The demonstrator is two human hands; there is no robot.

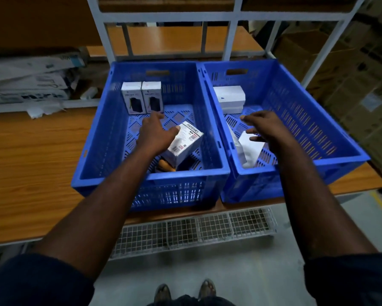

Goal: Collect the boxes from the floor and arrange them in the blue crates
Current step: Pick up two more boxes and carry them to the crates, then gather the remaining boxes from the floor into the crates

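Observation:
Two blue crates stand side by side on a wooden shelf, the left crate point(93, 151) and the right crate point(331, 138). Two white boxes point(141, 97) stand upright at the left crate's back. My left hand point(156, 134) reaches into that crate with fingers spread, its thumb touching a tilted white box point(185, 144) with dark lettering. An orange item point(167, 166) lies under that box. In the right crate a white box point(229, 98) sits at the back. My right hand point(266, 129) hovers open over a loose white box point(250, 149) near the crate's front.
The wooden shelf point(31, 164) stretches left of the crates. Flat printed cartons point(31, 78) are piled at the back left. White metal rack posts point(229, 36) rise behind the crates. A wire mesh basket point(196, 228) hangs below the shelf. Stacked cardboard boxes point(362, 85) stand at right.

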